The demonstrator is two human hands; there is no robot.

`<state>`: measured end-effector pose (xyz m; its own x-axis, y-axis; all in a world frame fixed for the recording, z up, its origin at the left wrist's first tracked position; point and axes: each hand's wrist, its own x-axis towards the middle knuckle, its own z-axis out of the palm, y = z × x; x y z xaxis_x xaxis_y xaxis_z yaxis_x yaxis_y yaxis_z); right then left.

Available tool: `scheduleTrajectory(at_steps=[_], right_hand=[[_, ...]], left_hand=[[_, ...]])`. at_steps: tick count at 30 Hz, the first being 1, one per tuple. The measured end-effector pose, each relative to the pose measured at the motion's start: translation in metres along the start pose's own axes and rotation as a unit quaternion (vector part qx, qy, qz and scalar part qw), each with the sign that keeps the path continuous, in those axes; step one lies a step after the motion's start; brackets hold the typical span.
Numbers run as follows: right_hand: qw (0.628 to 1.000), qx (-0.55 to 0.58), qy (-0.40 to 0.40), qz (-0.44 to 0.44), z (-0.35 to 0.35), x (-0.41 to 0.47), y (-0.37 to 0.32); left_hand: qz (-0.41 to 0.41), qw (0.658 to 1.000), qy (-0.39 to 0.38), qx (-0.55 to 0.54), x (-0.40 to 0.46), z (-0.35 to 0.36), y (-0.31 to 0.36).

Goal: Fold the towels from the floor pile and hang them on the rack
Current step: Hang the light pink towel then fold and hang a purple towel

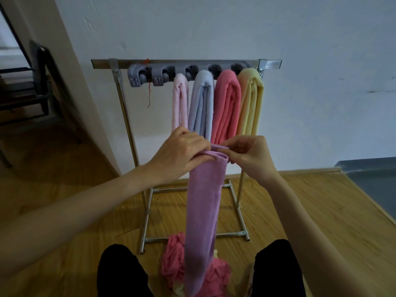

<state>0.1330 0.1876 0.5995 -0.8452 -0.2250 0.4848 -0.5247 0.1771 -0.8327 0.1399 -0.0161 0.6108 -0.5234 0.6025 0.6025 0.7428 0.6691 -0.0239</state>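
Both forearms extend forward, bare, converging at chest height. Left hand (181, 152): back upward, fingers curled over the folded top of the towel (203, 206). Right hand (249, 154): thumb and fingertips pinch its upper edge (remaining fingers loosely curled).

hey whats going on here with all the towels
A person is folding a purple towel, held up lengthwise with the left hand gripping its top fold and the right hand pinching the edge. On the rack behind it, four folded towels already hang: pale pink, light blue, coral and yellow. Two holders on the rack's left end show no towel. A floor pile of pink and pale cloth remains by the knees.
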Motion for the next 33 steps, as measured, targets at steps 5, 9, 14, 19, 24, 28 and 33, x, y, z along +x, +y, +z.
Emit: scheduleTrajectory(at_steps=[5, 9, 14, 19, 24, 28, 33], right_hand=[[0.999, 0.014, -0.032, 0.003, -0.005, -0.002, -0.002], [0.999, 0.017, -0.042, -0.006, -0.004, -0.005, -0.002], [0.999, 0.014, -0.044, -0.019, -0.004, -0.006, -0.004], [0.999, 0.026, -0.036, -0.021, -0.01, -0.007, -0.009], [0.998, -0.009, -0.02, -0.06, -0.016, -0.004, -0.009], [0.995, -0.067, -0.001, -0.068, -0.023, 0.001, -0.003], [0.996, -0.054, 0.051, -0.054, -0.01, 0.011, 0.004]], left_hand=[[-0.03, 0.999, 0.032, -0.021, -0.004, 0.008, 0.002], [-0.04, 0.998, 0.041, -0.026, -0.005, 0.012, 0.003], [-0.057, 0.997, 0.056, -0.015, -0.001, 0.013, 0.004], [-0.066, 0.995, 0.074, -0.015, 0.01, 0.008, 0.007], [-0.039, 0.997, 0.067, -0.01, 0.021, 0.002, 0.009], [-0.01, 0.999, 0.049, 0.008, 0.023, -0.006, 0.01], [0.005, 0.997, 0.075, 0.007, 0.013, -0.015, 0.012]])
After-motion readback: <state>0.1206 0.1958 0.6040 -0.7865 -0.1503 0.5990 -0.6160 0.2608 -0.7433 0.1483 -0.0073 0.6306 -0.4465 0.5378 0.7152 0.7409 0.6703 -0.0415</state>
